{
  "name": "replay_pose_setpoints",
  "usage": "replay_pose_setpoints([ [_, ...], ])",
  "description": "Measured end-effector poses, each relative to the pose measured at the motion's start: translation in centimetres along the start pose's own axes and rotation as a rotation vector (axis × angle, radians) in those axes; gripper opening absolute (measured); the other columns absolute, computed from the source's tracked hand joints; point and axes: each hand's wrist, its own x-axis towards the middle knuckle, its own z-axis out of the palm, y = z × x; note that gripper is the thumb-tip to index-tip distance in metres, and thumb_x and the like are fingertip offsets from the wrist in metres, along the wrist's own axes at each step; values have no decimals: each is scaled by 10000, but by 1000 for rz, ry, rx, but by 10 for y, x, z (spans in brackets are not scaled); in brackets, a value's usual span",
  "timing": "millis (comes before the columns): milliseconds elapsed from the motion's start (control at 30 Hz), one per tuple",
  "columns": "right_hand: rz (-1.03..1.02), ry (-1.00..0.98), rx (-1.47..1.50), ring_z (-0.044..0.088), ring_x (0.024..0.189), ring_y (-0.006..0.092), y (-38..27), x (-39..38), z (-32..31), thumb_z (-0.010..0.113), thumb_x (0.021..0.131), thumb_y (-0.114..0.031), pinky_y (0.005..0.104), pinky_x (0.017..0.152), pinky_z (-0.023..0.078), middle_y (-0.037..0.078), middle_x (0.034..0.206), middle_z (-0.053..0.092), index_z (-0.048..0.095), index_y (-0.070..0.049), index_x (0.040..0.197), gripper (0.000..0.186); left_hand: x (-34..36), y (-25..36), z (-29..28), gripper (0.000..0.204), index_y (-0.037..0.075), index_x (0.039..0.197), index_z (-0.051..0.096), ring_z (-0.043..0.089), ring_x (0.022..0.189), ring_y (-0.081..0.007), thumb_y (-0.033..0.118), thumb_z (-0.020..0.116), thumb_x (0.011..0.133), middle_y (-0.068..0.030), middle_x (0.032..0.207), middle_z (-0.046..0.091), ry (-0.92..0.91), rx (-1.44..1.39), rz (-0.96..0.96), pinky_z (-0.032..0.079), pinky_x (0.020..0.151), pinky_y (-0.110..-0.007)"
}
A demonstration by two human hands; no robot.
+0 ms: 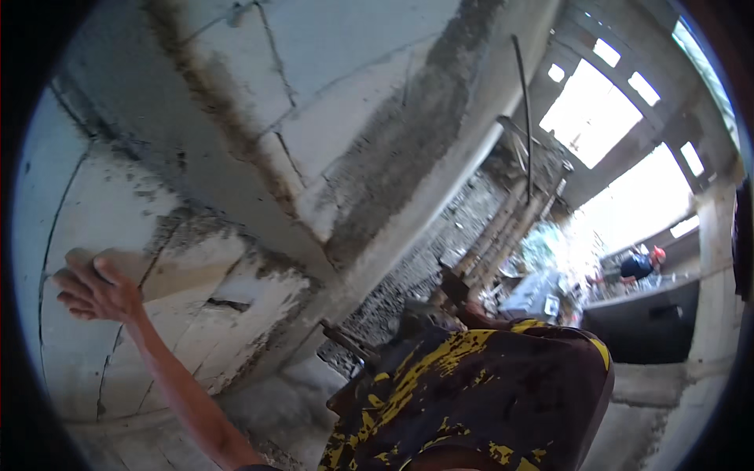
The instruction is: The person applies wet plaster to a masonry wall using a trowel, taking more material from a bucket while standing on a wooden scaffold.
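Observation:
My left hand (98, 290) is stretched out against a wall of pale blocks (188, 341), at the left. Its fingers are spread, the thumb stands a little apart, and it holds nothing that I can see. Thin dark joints run between the blocks, and a small dark gap (228, 304) shows in the wall to the right of my hand. Grey mortar is smeared over the blocks above it. The bare left forearm rises from the lower edge. My right hand does not show; my dark shirt with yellow patches (471, 392) fills the lower middle.
A grey concrete band (408, 235) crosses between the block walls. Grey rubble (393, 294), wooden poles (503, 235) and a thin bent rod (525, 118) lie beyond it. Farther right, a person in a red helmet (640, 265) is near bright wall openings (593, 110).

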Motion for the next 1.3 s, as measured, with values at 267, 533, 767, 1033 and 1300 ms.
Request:
replay_pose_setpoints([
  [267, 171, 102, 239, 643, 862, 375, 0, -29, 22, 577, 822, -258, 455, 714, 516, 241, 1078, 626, 595, -37, 1131, 380, -3, 9, 0, 705, 262, 1395, 468, 192, 1385, -422, 712, 238, 903, -189, 1502, 287, 15, -34, -27, 127, 1061, -628],
  [533, 500, 43, 523, 636, 922, 393, 37, -47, -19, 611, 780, -272, 448, 745, 514, 251, 1122, 615, 580, 17, 1124, 450, -5, 21, -11, 782, 184, 1461, 345, 132, 1386, -479, 711, 194, 903, -227, 1525, 196, -64, 15, -41, 121, 1061, -648],
  [767, 167, -131, 303, 658, 841, 296, 169, -19, -1, 704, 719, -362, 409, 699, 534, 142, 932, 663, 601, -75, 1071, 465, 15, 24, -22, 757, 79, 1429, 360, 189, 1402, -400, 629, 394, 909, -263, 1501, 229, -181, -38, -229, 183, 1113, -506],
  [1033, -27, 543, 680, 633, 693, 274, 148, 62, -69, 542, 881, -326, 443, 605, 501, 149, 801, 633, 599, -24, 976, 321, 84, 242, -57, 489, 25, 1247, 550, 469, 1231, -372, 387, 568, 917, -242, 1332, 475, 77, -462, 162, 389, 998, -455],
  [1300, -194, 548, 1060, 594, 645, 223, 62, 165, -124, 535, 903, -341, 389, 553, 486, 109, 766, 582, 550, -4, 998, 351, 129, 455, 30, 519, 169, 1376, 480, 313, 1354, -409, 419, 555, 928, -249, 1444, 358, -94, -431, 696, 255, 1082, -567],
])
